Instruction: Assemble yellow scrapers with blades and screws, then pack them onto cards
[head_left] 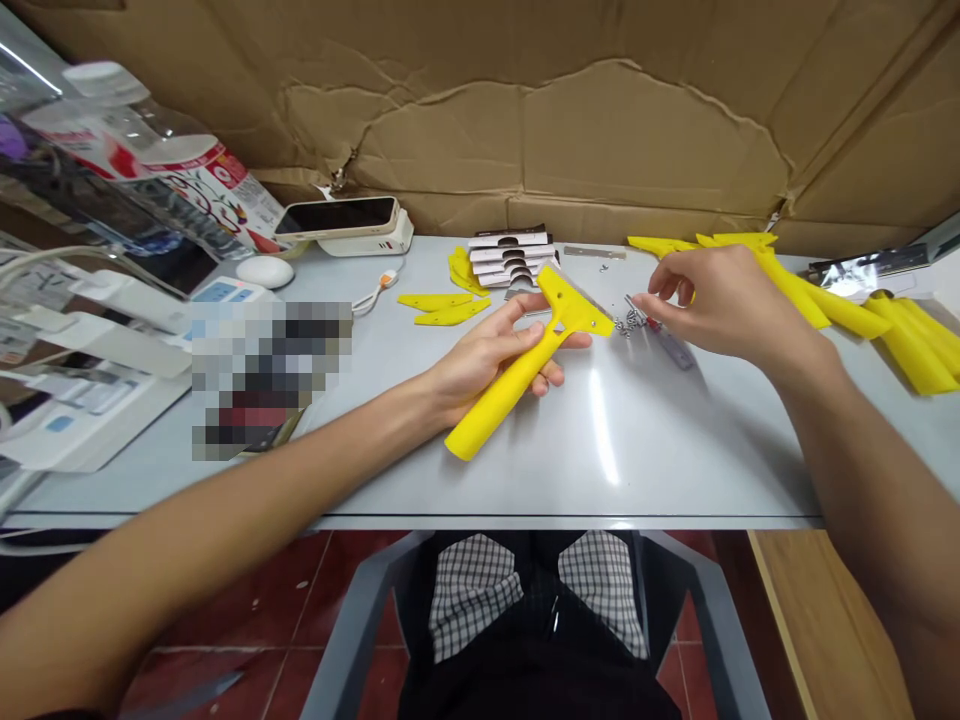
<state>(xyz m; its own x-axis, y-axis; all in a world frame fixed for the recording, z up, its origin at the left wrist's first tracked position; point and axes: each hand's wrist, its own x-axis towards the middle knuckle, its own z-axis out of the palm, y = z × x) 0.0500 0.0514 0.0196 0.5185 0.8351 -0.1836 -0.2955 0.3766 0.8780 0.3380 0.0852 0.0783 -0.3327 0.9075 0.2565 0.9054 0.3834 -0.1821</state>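
Observation:
My left hand (501,355) is closed around a yellow plastic scraper (517,385), its handle slanting toward me and its wide triangular head pointing up and right. One hole and one screw show in that head, and a thin blade edge lies along its far side. Over a small pile of loose screws (631,318), my right hand (694,295) has its thumb and fingers drawn together in a pinch. Whatever sits between those fingertips is too small to make out. Beneath the right hand lies a tool with a clear grey handle (675,350), partly hidden.
Yellow flat pieces (450,310) and a stack of white-sleeved blades (510,260) lie behind my left hand. More yellow scraper handles (855,305) lie at right. A phone (341,215), bottles (217,185) and a power strip (97,400) occupy the left. Cardboard (570,130) walls the back.

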